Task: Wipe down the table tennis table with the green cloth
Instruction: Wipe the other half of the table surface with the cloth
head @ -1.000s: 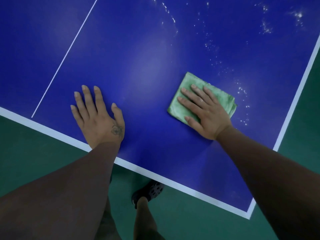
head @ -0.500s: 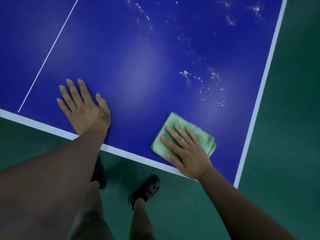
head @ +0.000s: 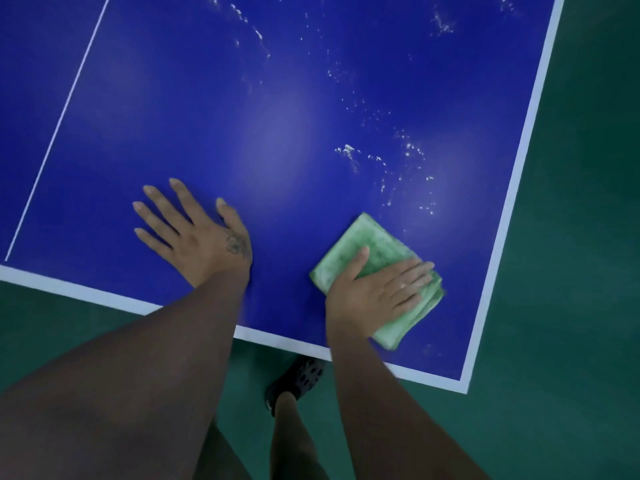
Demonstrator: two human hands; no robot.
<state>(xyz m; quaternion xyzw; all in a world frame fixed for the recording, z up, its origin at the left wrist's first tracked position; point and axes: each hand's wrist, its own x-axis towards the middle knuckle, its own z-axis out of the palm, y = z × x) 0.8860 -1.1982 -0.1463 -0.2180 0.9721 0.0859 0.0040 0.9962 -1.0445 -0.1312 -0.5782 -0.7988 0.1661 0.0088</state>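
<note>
The blue table tennis table [head: 277,133] fills the upper view, with white edge lines and a thin white centre line on the left. A folded green cloth [head: 372,251] lies near the table's near right corner. My right hand [head: 377,289] presses flat on the cloth, fingers straight and pointing right. My left hand [head: 194,233] rests flat on the bare table near the front edge, fingers spread. White specks and smears [head: 381,161] dot the surface beyond the cloth, up toward the far right.
Green floor [head: 571,306] surrounds the table on the right and in front. My leg and a dark perforated shoe [head: 298,379] stand on the floor just below the table's front edge.
My right hand slid the cloth from mid-table toward the near right corner, then turned so its fingers point right. My left hand stayed flat near the front edge.
</note>
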